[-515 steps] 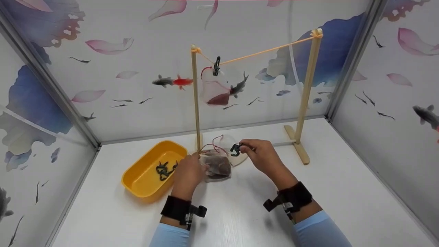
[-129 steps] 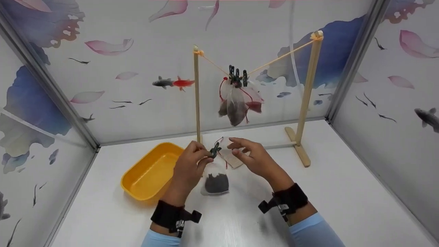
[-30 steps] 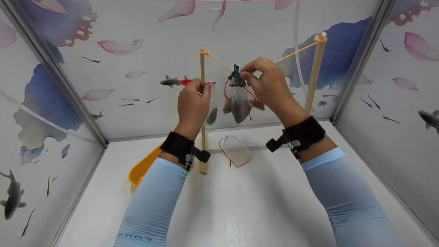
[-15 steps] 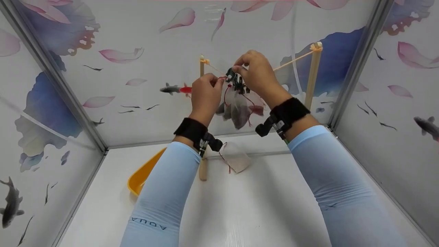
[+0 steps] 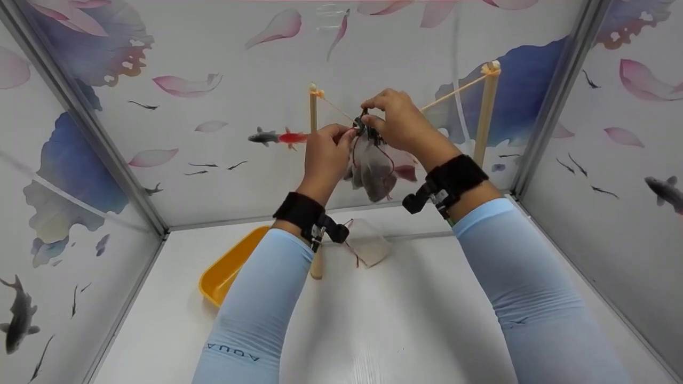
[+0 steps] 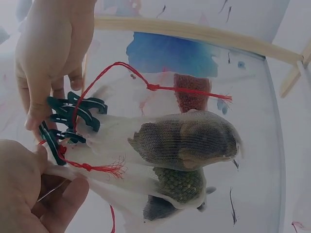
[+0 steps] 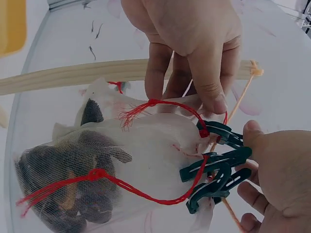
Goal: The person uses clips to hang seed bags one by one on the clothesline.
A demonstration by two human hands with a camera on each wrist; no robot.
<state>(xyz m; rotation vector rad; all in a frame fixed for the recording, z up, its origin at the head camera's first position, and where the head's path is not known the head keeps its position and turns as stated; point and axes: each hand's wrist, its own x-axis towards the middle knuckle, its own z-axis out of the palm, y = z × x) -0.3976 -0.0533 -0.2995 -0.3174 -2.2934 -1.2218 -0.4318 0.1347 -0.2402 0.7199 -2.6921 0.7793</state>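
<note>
My left hand (image 5: 326, 160) pinches the top edge of a drawstring mesh bag (image 7: 91, 112) with black contents, held up against the orange string (image 5: 453, 95). With thumb and fingers, my right hand (image 5: 400, 121) squeezes a dark green clip (image 7: 226, 134) at that bag's top. Beside it, several more green clips (image 7: 216, 165) grip other mesh bags on the string. These hang bunched together; one bag (image 6: 187, 141) has large dark pieces, another bag (image 6: 192, 99) reddish grains. Red drawstrings (image 7: 146, 194) dangle from them. My fingers partly hide the clips in the head view.
Two wooden posts (image 5: 486, 117) carry the sagging string. A mesh bag (image 5: 371, 248) with pale contents lies on the white table (image 5: 373, 320). Left of it stands a yellow tray (image 5: 229, 272), partly behind my left sleeve. Printed panels (image 5: 213, 42) enclose the back and sides.
Earlier, both hands moved from the table up to the string, where more bags now hang. Over the last second my left hand brought its bag rightward to the clip in my right hand.
</note>
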